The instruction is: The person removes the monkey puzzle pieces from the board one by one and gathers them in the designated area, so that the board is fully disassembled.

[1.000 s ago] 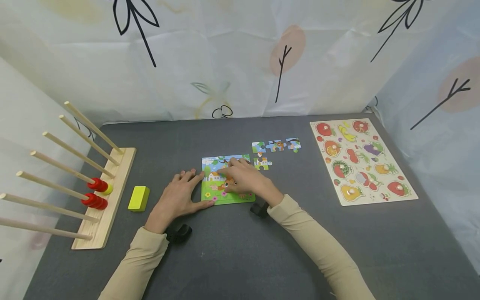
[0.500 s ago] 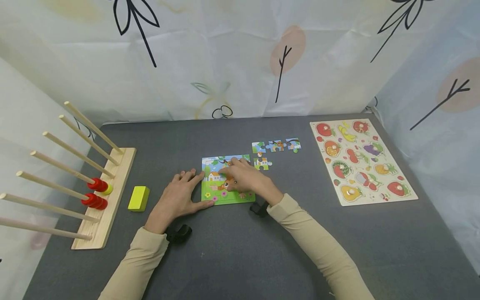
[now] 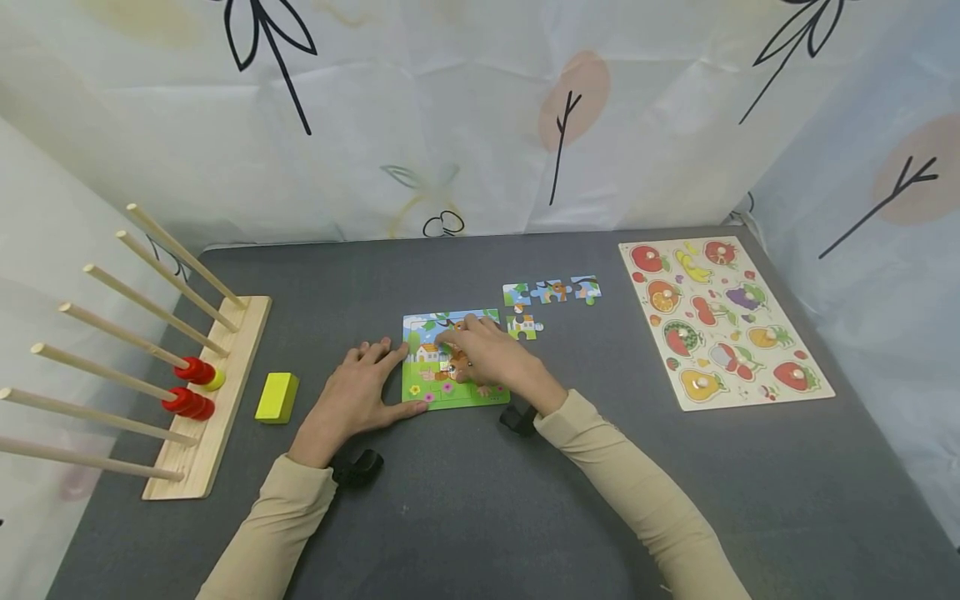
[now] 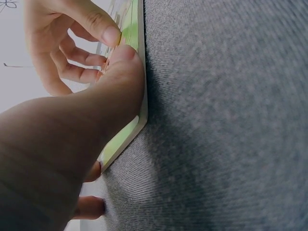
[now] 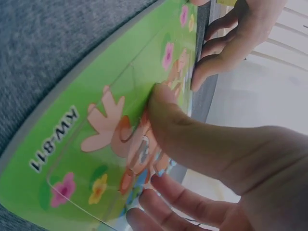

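A jigsaw puzzle board (image 3: 420,392) with a green border and a cartoon animal picture lies flat at the middle of the table. My left hand (image 3: 356,396) rests at its lower left corner, thumb on the front edge and fingers spread by the left side. Over the board's right half, my right hand (image 3: 491,354) bends its thumb and fingers around a puzzle piece (image 5: 144,149) with part of the animal's face, against the board. The hand hides part of the picture and the piece's outline. Loose puzzle pieces (image 3: 552,291) lie behind and right of the board.
At the left stands a wooden peg rack (image 3: 243,333) with long tilted pegs, bearing red and yellow rings. A yellow block (image 3: 277,397) sits between it and my left hand. A fruit puzzle board (image 3: 723,325) lies on the right. Fabric walls border the dark table (image 3: 465,517).
My right thumb and fingers make only slight shifts around the puzzle piece. The left hand, the board and the loose pieces stay where they were.
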Tool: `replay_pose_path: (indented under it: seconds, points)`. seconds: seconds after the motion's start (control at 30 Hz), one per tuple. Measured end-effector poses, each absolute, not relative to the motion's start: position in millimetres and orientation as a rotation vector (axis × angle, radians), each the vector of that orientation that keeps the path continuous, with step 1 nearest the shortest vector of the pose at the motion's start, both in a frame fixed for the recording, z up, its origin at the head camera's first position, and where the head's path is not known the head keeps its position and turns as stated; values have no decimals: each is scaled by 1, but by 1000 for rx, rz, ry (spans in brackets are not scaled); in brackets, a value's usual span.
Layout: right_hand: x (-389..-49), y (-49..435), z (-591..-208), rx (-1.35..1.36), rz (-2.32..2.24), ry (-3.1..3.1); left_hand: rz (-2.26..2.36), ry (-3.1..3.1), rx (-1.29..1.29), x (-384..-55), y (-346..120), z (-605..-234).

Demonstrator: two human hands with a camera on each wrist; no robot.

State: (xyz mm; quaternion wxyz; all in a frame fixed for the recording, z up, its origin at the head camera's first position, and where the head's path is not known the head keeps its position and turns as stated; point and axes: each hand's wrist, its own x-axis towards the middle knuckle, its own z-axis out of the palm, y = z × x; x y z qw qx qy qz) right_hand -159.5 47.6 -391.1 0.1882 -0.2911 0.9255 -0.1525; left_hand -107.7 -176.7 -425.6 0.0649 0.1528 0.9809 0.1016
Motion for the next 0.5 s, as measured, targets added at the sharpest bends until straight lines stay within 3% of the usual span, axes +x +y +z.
replay_pose_path:
  seconds: [0.5]
  points:
    - [-157,46,-386,-881,-373,2665,309,2956,460,-107,-176,-425]
